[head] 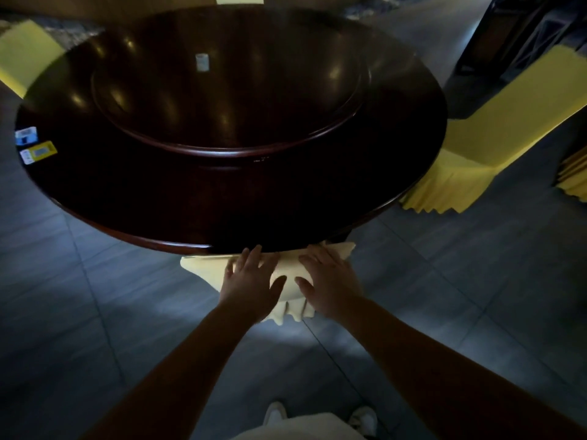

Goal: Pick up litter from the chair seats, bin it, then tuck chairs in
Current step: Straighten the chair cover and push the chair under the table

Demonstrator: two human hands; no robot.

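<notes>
The yellow-covered chair [287, 265] is pressed flat-fingered by the left hand [251, 281] and right hand [330, 282]. Nothing is gripped. Its back is set against the round table [127, 198].

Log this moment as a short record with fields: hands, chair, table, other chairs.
left hand: flat on the chair back, fingers straight
right hand: flat on it too
near chair: yellow cover, pushed up to the table edge
table: round, dark, with a turntable on top
right chair: yellow cover, seat out from the table
</notes>
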